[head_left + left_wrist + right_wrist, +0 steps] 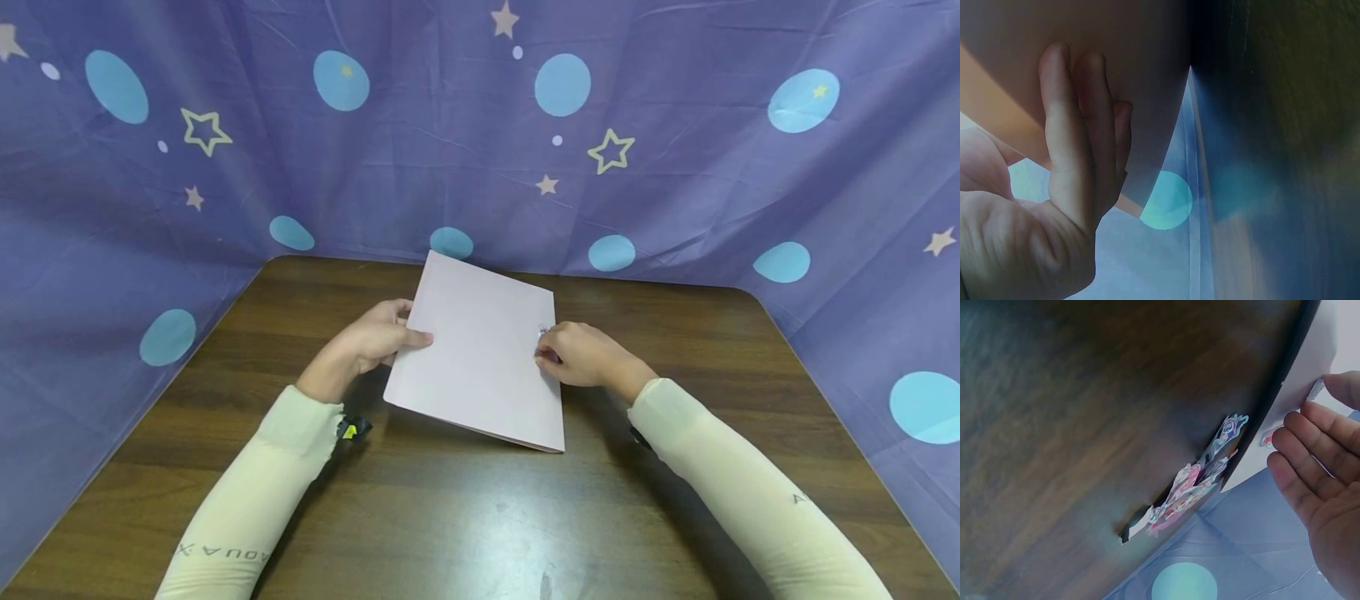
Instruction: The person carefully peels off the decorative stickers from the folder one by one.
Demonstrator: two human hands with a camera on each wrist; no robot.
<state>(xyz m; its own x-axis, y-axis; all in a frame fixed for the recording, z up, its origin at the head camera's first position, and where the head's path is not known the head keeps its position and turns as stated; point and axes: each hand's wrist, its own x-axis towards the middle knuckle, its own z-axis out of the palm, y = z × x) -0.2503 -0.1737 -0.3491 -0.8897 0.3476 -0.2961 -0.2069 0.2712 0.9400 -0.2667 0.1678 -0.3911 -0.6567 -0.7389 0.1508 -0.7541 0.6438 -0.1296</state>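
- The left hand (pixel 372 340) grasps the pale pink paper sheet (pixel 480 354) at its left edge: the thumb lies on top, and the left wrist view shows the fingers (pixel 1075 125) straight and flat against the sheet's underside.
- The right hand (pixel 581 354) pinches the sheet's right edge, thumb and fingertips closed on it; in the right wrist view the fingers (pixel 1310 447) lie along the edge of the white paper, with a small coloured sticker (pixel 1268 437) showing on the paper beside them.
- In the head view a small coloured mark shows on the sheet right at the right hand's fingertips; what it is cannot be told from there.
- The sheet is held between the two hands above the middle of the brown wooden table (pixel 465 517), tilted, its near edge lifted clear of the wood and casting a shadow under it.
- In the right wrist view a cluster of colourful cartoon stickers (pixel 1194 484) lies on the table just beside the sheet's edge.
- Both forearms wear cream sleeves (pixel 255 492) that reach back from the sheet toward the near edge of the table.
- Behind the sheet and to both sides of the table hangs a purple cloth (pixel 420 158) printed with blue circles and pale stars.
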